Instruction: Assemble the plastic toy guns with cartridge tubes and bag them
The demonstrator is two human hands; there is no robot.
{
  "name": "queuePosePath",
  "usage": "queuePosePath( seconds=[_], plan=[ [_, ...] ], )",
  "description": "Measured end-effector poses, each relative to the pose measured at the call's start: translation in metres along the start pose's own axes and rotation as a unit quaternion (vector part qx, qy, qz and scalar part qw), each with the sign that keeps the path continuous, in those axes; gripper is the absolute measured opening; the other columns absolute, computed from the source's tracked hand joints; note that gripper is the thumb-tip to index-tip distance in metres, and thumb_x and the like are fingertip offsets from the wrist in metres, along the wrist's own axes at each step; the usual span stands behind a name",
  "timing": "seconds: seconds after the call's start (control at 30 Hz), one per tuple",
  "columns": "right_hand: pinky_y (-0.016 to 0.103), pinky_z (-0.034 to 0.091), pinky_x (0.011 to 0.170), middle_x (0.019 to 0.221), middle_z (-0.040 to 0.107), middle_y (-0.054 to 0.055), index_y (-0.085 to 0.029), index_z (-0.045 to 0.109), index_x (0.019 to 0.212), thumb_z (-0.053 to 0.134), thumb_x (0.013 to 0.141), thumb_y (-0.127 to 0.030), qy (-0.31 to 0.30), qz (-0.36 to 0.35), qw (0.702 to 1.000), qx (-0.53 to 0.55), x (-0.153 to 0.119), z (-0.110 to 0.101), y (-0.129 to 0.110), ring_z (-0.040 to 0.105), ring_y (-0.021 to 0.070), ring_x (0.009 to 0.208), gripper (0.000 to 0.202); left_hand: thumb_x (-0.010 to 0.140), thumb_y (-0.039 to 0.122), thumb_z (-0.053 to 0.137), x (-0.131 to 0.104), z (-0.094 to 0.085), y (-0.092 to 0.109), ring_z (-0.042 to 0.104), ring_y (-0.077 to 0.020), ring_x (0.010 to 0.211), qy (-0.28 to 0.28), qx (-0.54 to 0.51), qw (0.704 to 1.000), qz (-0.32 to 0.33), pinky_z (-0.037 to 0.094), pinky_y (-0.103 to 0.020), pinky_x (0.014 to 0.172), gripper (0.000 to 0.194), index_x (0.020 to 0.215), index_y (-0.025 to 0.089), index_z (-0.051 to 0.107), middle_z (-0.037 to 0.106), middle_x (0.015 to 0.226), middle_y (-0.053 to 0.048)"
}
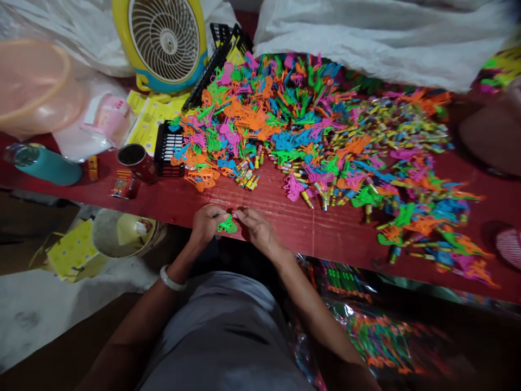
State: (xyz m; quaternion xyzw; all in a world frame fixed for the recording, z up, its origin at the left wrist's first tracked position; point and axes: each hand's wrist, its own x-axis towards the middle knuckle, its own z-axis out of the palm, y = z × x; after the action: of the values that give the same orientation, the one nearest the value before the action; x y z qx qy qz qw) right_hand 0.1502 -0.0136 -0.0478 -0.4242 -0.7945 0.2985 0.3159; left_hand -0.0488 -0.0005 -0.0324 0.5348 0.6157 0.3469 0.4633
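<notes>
My left hand (208, 220) is closed in a pinch on a small green plastic piece (228, 224) with a perforated, leaf-like shape. It is held at the near edge of the red table. Close beside it, my right hand (257, 229) has its fingers pinched together around something small and pinkish at the green piece's upper right; its kind is too small to make out. Beyond my hands lies a large heap of similar plastic pieces (252, 117) in orange, green, blue and pink. Small capped tubes (248, 179) with yellow labels lie among them.
The red table (183, 201) carries a yellow-and-blue fan (166, 43), a dark red cup (138, 163), a black basket (170, 149), a teal bottle (55, 165) and a peach tub (36, 87). Below stand a bucket (122, 239) and bagged colourful pieces (374, 336).
</notes>
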Motion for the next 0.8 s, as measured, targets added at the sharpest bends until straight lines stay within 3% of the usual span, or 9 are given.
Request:
queuePosePath(
  seconds=[0.1,0.2,0.3,0.4,0.47,0.53,0.6,0.7,0.8],
  plan=[
    [0.037,0.054,0.079,0.09,0.065,0.007,-0.027,0.07,0.127,0.035,0.105,-0.029,-0.018,-0.002,1.0,0.0,-0.012,0.006,-0.009,0.06,0.0229,0.085,0.041,0.07,0.026,0.069,-0.002,0.004,-0.002,0.058,-0.0147,0.068,-0.009,0.009,1.0,-0.013,0.045,-0.026,0.066,0.011,0.062,0.019,0.069,0.062,0.067,0.001],
    [0.035,0.054,0.074,0.09,0.065,0.007,-0.026,0.068,0.13,0.035,0.105,-0.027,-0.013,0.001,1.0,0.01,-0.02,-0.001,-0.01,0.061,0.0212,0.081,0.041,0.075,0.03,0.065,0.0,0.005,0.002,0.056,-0.0151,0.066,-0.068,0.041,0.997,-0.006,0.044,-0.027,0.064,0.016,0.065,0.018,0.067,0.062,0.067,0.0],
    [0.036,0.054,0.08,0.101,0.069,0.008,-0.027,0.068,0.13,0.041,0.103,-0.023,0.046,0.001,0.998,-0.034,-0.02,-0.032,0.005,0.064,0.022,0.09,0.038,0.089,0.034,0.054,0.015,-0.004,0.014,0.059,-0.0179,0.075,-0.093,0.104,0.984,0.106,0.048,-0.03,0.074,0.025,0.075,0.019,0.068,0.066,0.074,-0.003],
    [0.05,0.047,0.098,0.12,0.068,0.012,-0.026,0.066,0.132,0.044,0.099,-0.017,0.189,0.052,0.962,-0.188,-0.007,-0.069,0.027,0.059,0.0285,0.11,0.041,0.092,0.03,0.053,0.04,-0.022,0.022,0.059,-0.0253,0.11,0.038,0.184,0.962,0.198,0.045,-0.039,0.101,0.021,0.099,0.02,0.07,0.071,0.108,-0.009],
    [0.055,0.042,0.103,0.128,0.065,0.013,-0.025,0.064,0.134,0.041,0.096,-0.012,0.247,0.081,0.93,-0.26,0.008,-0.078,0.038,0.054,0.0311,0.118,0.046,0.09,0.026,0.057,0.053,-0.03,0.021,0.049,-0.0328,0.13,0.131,0.252,0.943,0.172,0.036,-0.05,0.111,0.027,0.115,0.019,0.067,0.062,0.134,-0.016],
    [0.053,0.041,0.104,0.131,0.063,0.013,-0.024,0.065,0.131,0.04,0.092,-0.005,0.219,0.069,0.936,-0.268,0.029,-0.071,0.043,0.051,0.0304,0.121,0.05,0.09,0.022,0.057,0.059,-0.033,0.015,0.041,-0.0388,0.139,0.16,0.309,0.928,0.129,0.031,-0.058,0.113,0.037,0.126,0.016,0.063,0.05,0.149,-0.021],
    [0.049,0.041,0.105,0.131,0.062,0.013,-0.022,0.065,0.13,0.041,0.089,-0.001,0.133,0.039,0.959,-0.246,0.048,-0.052,0.044,0.05,0.029,0.123,0.051,0.092,0.02,0.053,0.055,-0.029,0.006,0.039,-0.0395,0.141,0.151,0.339,0.921,0.117,0.031,-0.059,0.112,0.04,0.131,0.017,0.06,0.045,0.155,-0.021],
    [0.046,0.042,0.102,0.13,0.061,0.016,-0.016,0.062,0.13,0.046,0.09,-0.004,0.046,0.028,0.968,-0.244,0.066,-0.025,0.044,0.049,0.0299,0.119,0.044,0.094,0.022,0.051,0.038,-0.025,-0.004,0.045,-0.0359,0.136,0.144,0.342,0.919,0.134,0.033,-0.056,0.111,0.035,0.128,0.023,0.062,0.052,0.149,-0.016],
    [0.046,0.043,0.095,0.119,0.062,0.016,-0.014,0.062,0.126,0.046,0.094,-0.01,0.047,0.047,0.96,-0.273,0.067,-0.016,0.045,0.049,0.0306,0.107,0.036,0.092,0.022,0.056,0.025,-0.026,-0.005,0.05,-0.0343,0.128,0.152,0.332,0.921,0.137,0.033,-0.053,0.109,0.03,0.121,0.025,0.065,0.065,0.133,-0.013]
  ],
)
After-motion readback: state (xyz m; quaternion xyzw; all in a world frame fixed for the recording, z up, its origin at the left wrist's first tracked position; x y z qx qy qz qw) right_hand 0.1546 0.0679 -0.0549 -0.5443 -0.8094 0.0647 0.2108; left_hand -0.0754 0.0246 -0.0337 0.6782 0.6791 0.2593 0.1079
